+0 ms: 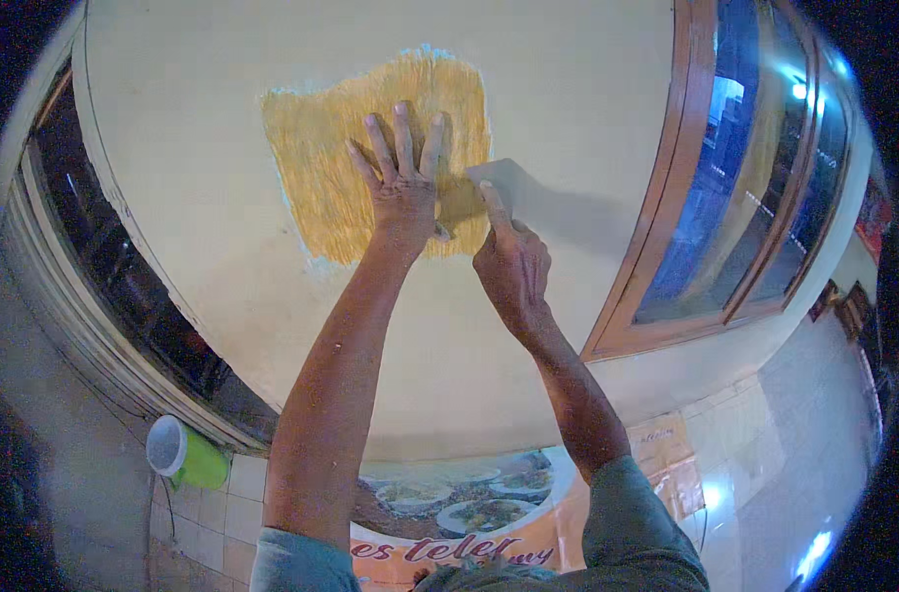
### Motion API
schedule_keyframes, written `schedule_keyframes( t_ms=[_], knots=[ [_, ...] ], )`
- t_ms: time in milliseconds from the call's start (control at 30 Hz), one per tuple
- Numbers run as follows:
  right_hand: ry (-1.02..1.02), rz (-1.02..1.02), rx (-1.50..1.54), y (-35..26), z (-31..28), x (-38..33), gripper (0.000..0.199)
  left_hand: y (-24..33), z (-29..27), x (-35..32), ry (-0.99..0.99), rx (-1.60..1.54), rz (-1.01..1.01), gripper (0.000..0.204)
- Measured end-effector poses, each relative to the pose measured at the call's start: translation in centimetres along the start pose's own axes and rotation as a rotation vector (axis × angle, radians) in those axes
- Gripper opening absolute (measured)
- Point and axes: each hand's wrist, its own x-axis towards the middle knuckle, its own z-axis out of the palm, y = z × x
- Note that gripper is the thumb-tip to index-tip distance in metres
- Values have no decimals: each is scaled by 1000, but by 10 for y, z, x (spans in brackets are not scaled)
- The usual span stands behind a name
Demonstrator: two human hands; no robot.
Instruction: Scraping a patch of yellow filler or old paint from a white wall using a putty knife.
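Observation:
On the cream wall [568, 89] is a mustard-yellow patch [316, 168], streaked and rough, with a ragged whitish-blue border. My left hand [402, 183] lies flat against this patch, fingers spread and thumb out to the lower right. At the patch's right edge is my right hand [513, 252], its index finger stretched upward and the other fingers curled in. Beside that fingertip shows a thin greyish flat piece [476, 178], apparently held; its kind is not clear. Shadows of the hand fall to the right on the wall.
A wood-framed window [656, 197] stands to the right, and a dark opening [104, 217] runs along the left. Below hangs a printed banner [568, 503] with pictures of food. A green-and-white bucket [201, 464] is at lower left, by pale tiles [247, 479].

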Motion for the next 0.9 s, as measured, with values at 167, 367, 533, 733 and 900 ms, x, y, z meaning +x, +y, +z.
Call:
schedule_keyframes(
  t_ms=[167,367,533,733,900],
  knots=[
    [-132,76,-16,-7,2,-8,62,-8,14,-2,135,59,17,150],
    [-90,24,-62,-26,-12,66,66,1,-4,0,-82,10,-21,144],
    [-140,89,76,-25,-10,37,69,0,1,-2,-35,36,-8,154],
    [-104,49,9,-33,-10,55,69,-3,3,-3,-5,-8,-12,158],
    [-129,57,13,-39,-17,65,67,-7,8,-2,89,-15,9,158]
  ],
)
